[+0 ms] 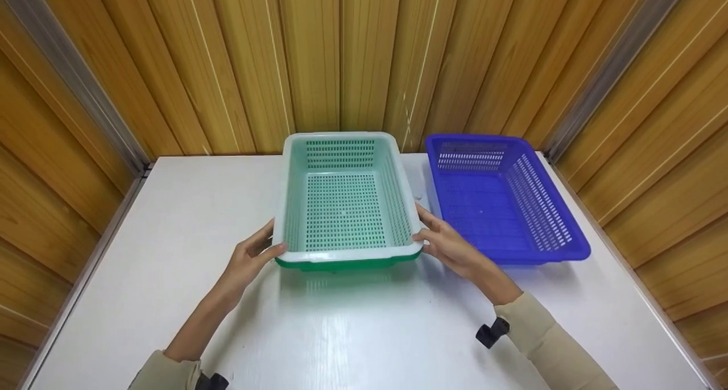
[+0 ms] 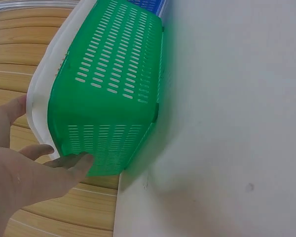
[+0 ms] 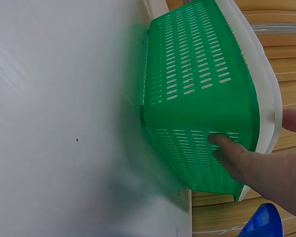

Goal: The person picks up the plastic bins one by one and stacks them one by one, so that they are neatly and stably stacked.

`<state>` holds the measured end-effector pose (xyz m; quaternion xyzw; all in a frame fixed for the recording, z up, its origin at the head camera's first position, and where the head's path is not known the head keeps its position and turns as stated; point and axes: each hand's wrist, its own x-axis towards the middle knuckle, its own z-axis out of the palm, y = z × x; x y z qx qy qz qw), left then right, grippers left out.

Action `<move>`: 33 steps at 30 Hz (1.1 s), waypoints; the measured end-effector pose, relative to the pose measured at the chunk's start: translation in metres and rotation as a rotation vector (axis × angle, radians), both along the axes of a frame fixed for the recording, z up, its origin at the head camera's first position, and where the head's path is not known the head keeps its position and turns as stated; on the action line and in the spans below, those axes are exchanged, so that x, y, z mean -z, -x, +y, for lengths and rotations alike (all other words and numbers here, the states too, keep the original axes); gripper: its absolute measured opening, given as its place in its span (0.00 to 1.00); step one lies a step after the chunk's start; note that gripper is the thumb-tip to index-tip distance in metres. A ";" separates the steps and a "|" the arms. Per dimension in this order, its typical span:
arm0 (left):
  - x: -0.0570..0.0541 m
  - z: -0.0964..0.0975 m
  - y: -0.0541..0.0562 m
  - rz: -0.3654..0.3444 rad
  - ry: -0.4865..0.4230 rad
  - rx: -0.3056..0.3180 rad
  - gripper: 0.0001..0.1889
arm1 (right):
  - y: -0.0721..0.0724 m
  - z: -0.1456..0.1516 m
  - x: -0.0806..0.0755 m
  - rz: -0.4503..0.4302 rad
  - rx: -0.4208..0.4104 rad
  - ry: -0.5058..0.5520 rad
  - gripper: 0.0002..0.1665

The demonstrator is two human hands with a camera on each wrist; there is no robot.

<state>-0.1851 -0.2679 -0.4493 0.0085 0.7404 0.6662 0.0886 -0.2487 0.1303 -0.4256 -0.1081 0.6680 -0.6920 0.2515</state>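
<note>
A white slotted plastic basket (image 1: pixel 335 256) sits nested inside a green basket (image 2: pixel 101 106), which stands on the white table. In the head view only a green strip shows below the white rim. My left hand (image 1: pixel 245 264) grips the left side near the front corner, thumb on the white rim and fingers against the outer wall. On the opposite side my right hand (image 1: pixel 452 249) grips the same pair, its thumb on the rim. The right wrist view shows right-hand fingers (image 3: pixel 229 148) on the slotted green wall.
A blue slotted basket (image 1: pixel 480 231) stands to the right, close beside the right hand. Behind the table (image 1: pixel 187 208) rises a wood-patterned panel wall (image 1: pixel 318 60), with similar panels along both sides.
</note>
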 end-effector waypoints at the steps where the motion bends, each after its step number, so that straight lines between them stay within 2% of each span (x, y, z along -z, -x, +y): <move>1: 0.001 0.001 0.000 -0.004 -0.001 0.001 0.39 | 0.001 0.000 0.001 -0.005 -0.002 0.003 0.51; 12: 0.007 0.003 -0.002 0.014 -0.064 0.023 0.40 | -0.001 -0.002 0.005 -0.039 -0.003 0.048 0.52; 17: 0.007 0.005 0.000 0.017 -0.038 0.022 0.40 | -0.001 -0.003 0.006 -0.038 0.006 0.052 0.52; 24: 0.008 0.008 0.001 -0.006 -0.049 0.031 0.41 | -0.002 -0.005 0.004 -0.057 0.031 0.071 0.52; 33: 0.007 0.006 -0.002 -0.018 -0.037 0.037 0.41 | -0.007 -0.010 0.000 -0.080 0.060 0.087 0.51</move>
